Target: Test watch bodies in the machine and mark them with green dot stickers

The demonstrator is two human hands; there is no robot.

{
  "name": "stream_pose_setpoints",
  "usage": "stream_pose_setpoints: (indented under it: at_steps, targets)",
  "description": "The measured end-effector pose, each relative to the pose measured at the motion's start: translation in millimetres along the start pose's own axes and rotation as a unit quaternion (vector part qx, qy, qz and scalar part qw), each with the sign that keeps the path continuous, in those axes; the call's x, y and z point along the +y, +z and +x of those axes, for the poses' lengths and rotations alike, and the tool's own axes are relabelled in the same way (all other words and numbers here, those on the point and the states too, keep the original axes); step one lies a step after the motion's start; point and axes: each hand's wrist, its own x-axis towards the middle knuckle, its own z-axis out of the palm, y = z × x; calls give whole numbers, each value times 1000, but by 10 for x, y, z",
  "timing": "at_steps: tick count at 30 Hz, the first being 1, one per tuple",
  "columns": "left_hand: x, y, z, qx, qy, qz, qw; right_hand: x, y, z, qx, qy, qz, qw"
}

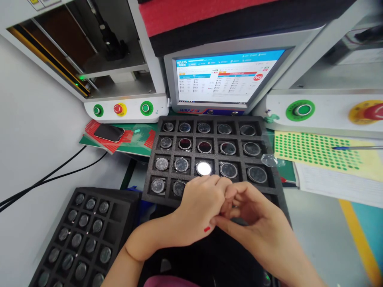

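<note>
While my two hands are meeting over the near edge of the black foam tray [151, 167], I am looking down at them. My left hand [196, 211] is curling into a loose fist, with a small red mark near the wrist. My right hand [254, 223] is lying just beside it, and its fingers [236, 193] are bending in and touching the left hand's fingers. Something small may be sitting between my fingertips, but my fingers are hiding it, so I cannot tell what it is.

Round glass pieces are sitting in the tray's square pockets, one in each. One round piece [204, 168] in the third row is shining bright white, just past my left knuckles. A second foam tray [119, 207] is lying at the near left corner of the desk, also holding round pieces.

A screen [227, 77] is glowing at the far edge of the desk, showing a red circle with the letters NG. A phone [109, 132] is resting to the left of the tray. A sheet of green dot stickers [314, 149] is lying to the right, with a pen [357, 148] on it.
</note>
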Motion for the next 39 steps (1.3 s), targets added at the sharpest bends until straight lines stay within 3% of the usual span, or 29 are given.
stream_pose_setpoints:
  at_steps: [3, 6, 8, 17, 24, 27, 31, 34, 39]
  targets:
    - [-33, 66, -6, 76, -12, -14, 997, -4, -55, -15, -28, -24, 18, 999]
    - [-54, 85, 33, 171, -54, 4, 984, -10, -72, -59, 3, -77, -10, 997]
    - [-54, 81, 73, 192, -63, 10, 979, -8, -56, -82, 30, -98, -39, 994]
    - [-4, 73, 97, 123, -53, 70, 988, 13, 30, -88, 64, -145, -96, 983]
    - [30, -80, 14, -8, -41, 50, 998, -30, -10, -10, 33, -75, -64, 995]
    - [7, -30, 15, 24, -33, 35, 999, -41, -27, -10, 13, -58, -79, 995]
    - [-30, 65, 54, 105, -71, 20, 992, -59, -15, -22, 28, -104, -132, 985]
    - [-38, 84, 72, 117, -88, 17, 989, -67, 4, -26, 39, -122, -157, 979]
    - [-26, 29, 37, 100, -59, 18, 993, -77, 31, -13, 53, -127, -181, 974]
